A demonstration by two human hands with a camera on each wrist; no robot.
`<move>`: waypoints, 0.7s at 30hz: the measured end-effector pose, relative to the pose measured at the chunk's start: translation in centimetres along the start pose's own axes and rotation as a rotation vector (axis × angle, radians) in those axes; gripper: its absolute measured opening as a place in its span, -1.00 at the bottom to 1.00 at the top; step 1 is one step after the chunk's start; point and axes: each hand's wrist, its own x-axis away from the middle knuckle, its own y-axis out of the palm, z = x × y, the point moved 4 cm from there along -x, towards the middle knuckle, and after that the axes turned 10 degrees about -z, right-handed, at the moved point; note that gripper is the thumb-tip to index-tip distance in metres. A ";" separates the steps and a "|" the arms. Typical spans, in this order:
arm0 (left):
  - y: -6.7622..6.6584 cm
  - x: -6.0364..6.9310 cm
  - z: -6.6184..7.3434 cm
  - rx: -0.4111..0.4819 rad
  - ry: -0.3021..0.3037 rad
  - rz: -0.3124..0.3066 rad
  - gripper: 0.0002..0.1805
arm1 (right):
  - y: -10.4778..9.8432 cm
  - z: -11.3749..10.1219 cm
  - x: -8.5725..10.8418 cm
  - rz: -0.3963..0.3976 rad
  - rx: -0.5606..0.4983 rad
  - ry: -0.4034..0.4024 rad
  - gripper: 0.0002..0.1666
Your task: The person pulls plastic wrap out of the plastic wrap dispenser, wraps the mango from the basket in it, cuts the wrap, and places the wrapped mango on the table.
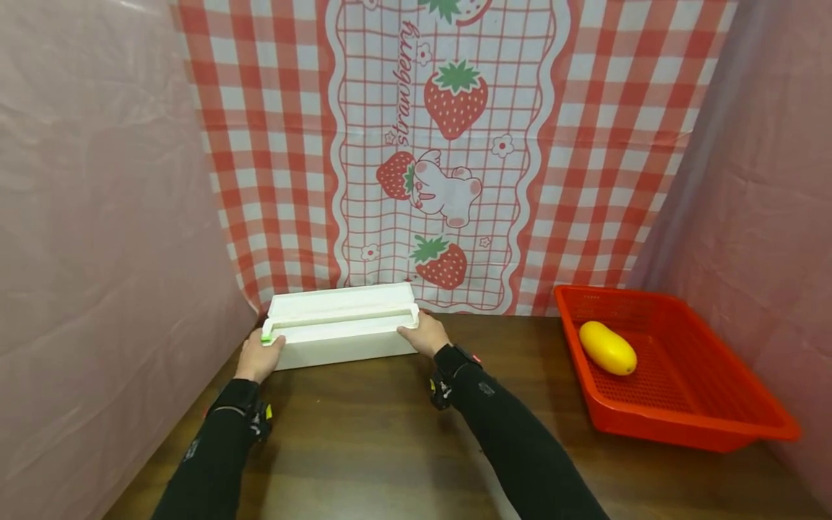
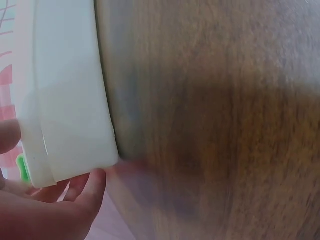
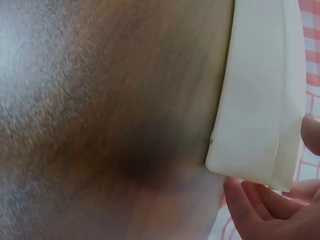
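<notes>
Between a person's two hands sits a long white box (image 1: 344,348), one end in each grasp, its long front face turned toward the person. At its left end, the left hand (image 1: 260,355) grips the corner: thumb along the upper front edge, fingers (image 2: 92,192) bent around the end, parted just as far as the box is deep. At the opposite end, the right hand (image 1: 427,334) mirrors it, thumb at the top edge, fingers (image 3: 242,200) against the end and reaching down to the lower corner. Both grasps have hold of the box and nothing else. Whether its underside touches the table (image 1: 351,426) I cannot tell.

Along the top of the box, between the grips, runs a long recess; beyond it, on the side away from the person, lies a flat white panel. Right by the left thumb, at that end's corner, shows a small green piece (image 1: 266,338).

Nearer the person than both grips, bare brown tabletop spreads between two dark sleeves (image 1: 201,458). Well to the right of the right hand stands a red basket (image 1: 656,426), with a yellow gourd (image 1: 607,348) lying inside, toward the side nearest that hand. Behind the box hangs a red-and-white checked cloth (image 1: 273,180) printed with strawberries, and beyond the left hand rises a pink sheet (image 1: 110,253).
</notes>
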 end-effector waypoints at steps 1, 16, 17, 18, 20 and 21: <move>-0.1 0.0 0.1 0.006 0.000 -0.003 -0.23 | 0.1 0.1 0.0 0.001 -0.003 0.013 -0.32; 0.8 0.1 0.6 0.023 -0.014 -0.028 -0.23 | -0.1 1.2 1.5 0.124 -0.007 0.091 -0.35; 0.9 0.1 0.6 0.013 -0.009 -0.028 -0.24 | -0.1 1.2 1.7 0.124 -0.006 0.095 -0.33; 0.9 0.1 0.6 0.002 -0.003 -0.027 -0.24 | -0.1 1.2 1.8 0.121 -0.002 0.100 -0.31; 1.0 0.0 0.7 -0.025 0.010 -0.025 -0.25 | -0.2 1.3 2.0 0.120 0.008 0.108 -0.27; 1.1 -0.1 0.9 -0.036 0.019 -0.025 -0.26 | -0.3 1.4 2.1 0.123 0.016 0.115 -0.26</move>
